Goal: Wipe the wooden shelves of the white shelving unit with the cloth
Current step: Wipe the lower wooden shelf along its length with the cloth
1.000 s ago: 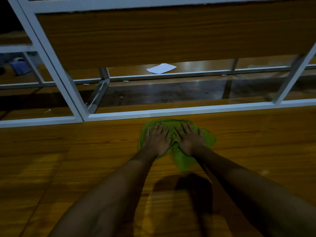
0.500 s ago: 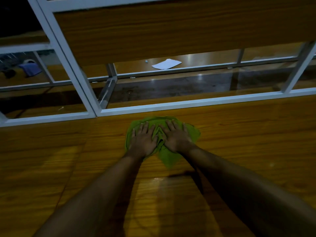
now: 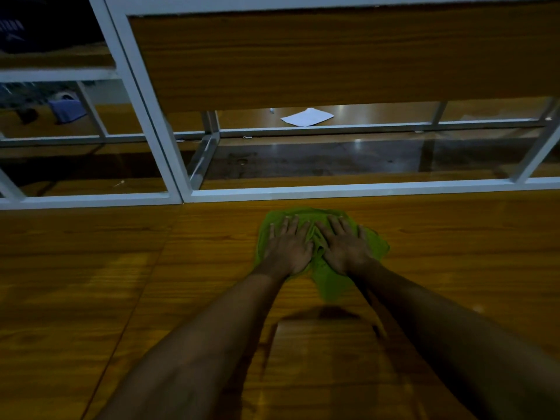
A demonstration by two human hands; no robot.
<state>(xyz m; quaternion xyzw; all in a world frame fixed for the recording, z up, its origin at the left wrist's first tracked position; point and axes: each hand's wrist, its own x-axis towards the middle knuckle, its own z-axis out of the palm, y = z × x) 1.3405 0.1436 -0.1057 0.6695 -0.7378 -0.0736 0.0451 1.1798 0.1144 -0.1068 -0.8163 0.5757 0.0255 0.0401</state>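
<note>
Left hand [image 3: 288,248] and right hand [image 3: 345,248] press flat, fingers spread, on the cloth [image 3: 330,280]. Cloth lies near the shelf's [image 3: 121,283] far edge, beside the frame [image 3: 333,194].

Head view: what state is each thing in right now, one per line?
left hand: open, fingers straight, pressing the green cloth.
right hand: open, fingers straight, pressing the green cloth.
green cloth: rumpled, spread on the wooden shelf near its far edge.
white paper: lying loose on a farther shelf.
</note>
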